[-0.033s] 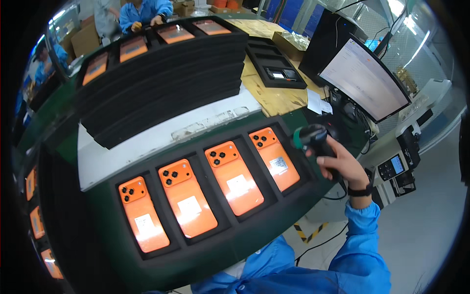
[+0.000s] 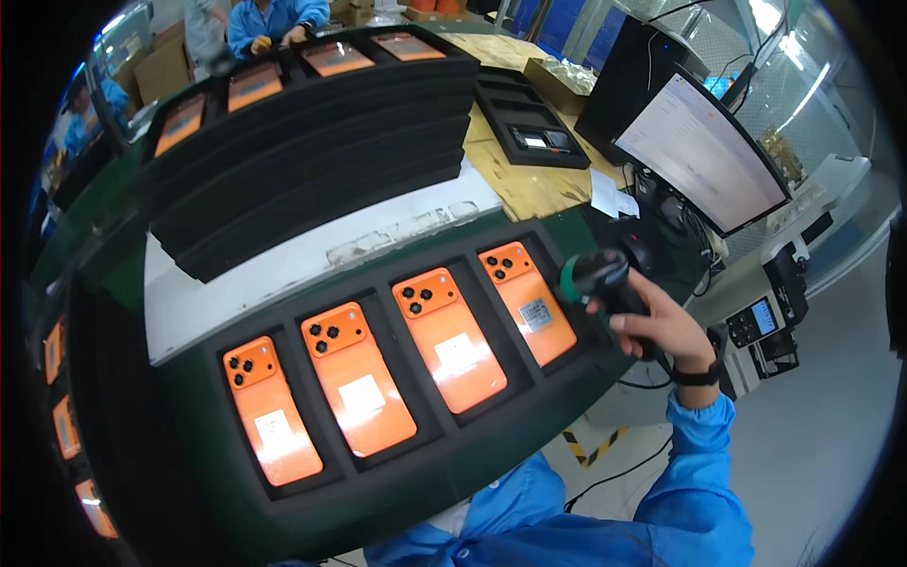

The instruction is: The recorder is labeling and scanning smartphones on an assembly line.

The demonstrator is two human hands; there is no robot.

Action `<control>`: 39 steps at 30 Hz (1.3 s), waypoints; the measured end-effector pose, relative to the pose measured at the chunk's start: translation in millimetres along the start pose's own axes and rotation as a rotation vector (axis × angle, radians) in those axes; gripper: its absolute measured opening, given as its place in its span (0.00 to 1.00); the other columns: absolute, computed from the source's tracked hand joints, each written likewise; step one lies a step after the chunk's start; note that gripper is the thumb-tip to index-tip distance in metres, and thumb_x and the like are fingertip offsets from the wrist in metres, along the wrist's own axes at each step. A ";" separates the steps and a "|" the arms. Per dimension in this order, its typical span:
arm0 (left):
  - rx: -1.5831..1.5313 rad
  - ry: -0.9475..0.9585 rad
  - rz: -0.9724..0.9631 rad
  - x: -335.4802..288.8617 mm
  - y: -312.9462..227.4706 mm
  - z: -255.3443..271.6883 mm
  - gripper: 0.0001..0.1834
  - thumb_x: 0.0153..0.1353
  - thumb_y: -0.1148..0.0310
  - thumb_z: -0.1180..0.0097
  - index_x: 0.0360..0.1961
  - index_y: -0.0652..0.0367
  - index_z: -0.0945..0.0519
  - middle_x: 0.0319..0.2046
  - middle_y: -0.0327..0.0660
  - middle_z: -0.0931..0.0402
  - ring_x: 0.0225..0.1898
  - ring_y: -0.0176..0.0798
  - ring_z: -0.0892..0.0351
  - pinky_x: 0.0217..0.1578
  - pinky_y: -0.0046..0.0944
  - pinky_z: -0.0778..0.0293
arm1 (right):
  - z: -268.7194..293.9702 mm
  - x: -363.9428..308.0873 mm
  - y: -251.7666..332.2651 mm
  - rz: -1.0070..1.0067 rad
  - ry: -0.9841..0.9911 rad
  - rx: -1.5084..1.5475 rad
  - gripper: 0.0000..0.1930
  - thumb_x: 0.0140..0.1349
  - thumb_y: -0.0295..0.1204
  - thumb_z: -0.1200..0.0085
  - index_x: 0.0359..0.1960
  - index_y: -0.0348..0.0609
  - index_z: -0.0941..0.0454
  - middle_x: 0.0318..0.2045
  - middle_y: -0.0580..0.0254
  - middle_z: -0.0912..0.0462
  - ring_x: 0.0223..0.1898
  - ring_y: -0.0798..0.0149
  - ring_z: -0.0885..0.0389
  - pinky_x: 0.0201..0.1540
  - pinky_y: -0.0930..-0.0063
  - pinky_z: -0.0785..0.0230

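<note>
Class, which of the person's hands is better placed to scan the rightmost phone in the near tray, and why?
The right hand seems better placed: it grips the scanner, held close beside the rightmost phone. The left hand is out of view.

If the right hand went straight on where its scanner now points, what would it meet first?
Probably the rightmost orange phone in the black tray: the scanner in the right hand points left toward it. Depth is unclear, so it might touch the tray's rim first or pass above.
</note>
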State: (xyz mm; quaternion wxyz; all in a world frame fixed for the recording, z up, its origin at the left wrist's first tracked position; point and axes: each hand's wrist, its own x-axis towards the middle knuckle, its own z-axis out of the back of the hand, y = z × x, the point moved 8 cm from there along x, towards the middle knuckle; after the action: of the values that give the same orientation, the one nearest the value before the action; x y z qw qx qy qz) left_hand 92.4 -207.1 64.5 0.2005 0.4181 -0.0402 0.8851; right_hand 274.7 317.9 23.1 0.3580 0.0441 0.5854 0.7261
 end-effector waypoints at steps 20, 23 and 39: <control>0.093 -0.080 0.159 -16.1 44.0 -13.1 0.18 0.78 0.59 0.48 0.59 0.60 0.24 0.48 0.39 0.20 0.50 0.39 0.18 0.51 0.43 0.22 | -126.5 -3.5 56.7 -0.091 0.266 -0.137 0.44 0.74 0.25 0.40 0.86 0.46 0.53 0.44 0.65 0.18 0.31 0.76 0.21 0.31 0.79 0.25; 0.072 -0.081 0.166 -15.5 43.1 -18.9 0.17 0.78 0.60 0.48 0.59 0.60 0.24 0.48 0.40 0.20 0.50 0.40 0.18 0.51 0.43 0.22 | -148.1 -3.9 70.7 -0.101 0.340 -0.180 0.46 0.74 0.25 0.40 0.87 0.45 0.56 0.47 0.64 0.18 0.31 0.75 0.20 0.31 0.78 0.25; 0.034 -0.068 0.156 -15.5 53.5 -22.0 0.16 0.77 0.64 0.49 0.59 0.61 0.23 0.49 0.44 0.20 0.52 0.44 0.18 0.53 0.43 0.23 | -275.6 22.7 119.8 0.268 0.700 -0.303 0.46 0.76 0.26 0.43 0.86 0.40 0.62 0.49 0.50 0.16 0.36 0.62 0.14 0.40 0.64 0.20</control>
State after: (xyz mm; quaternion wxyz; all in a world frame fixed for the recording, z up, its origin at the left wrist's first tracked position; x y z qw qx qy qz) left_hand 64.5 -255.9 43.7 0.1224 0.4470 -0.0646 0.8838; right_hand 68.6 98.3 35.0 0.0415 -0.1833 0.5472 0.8156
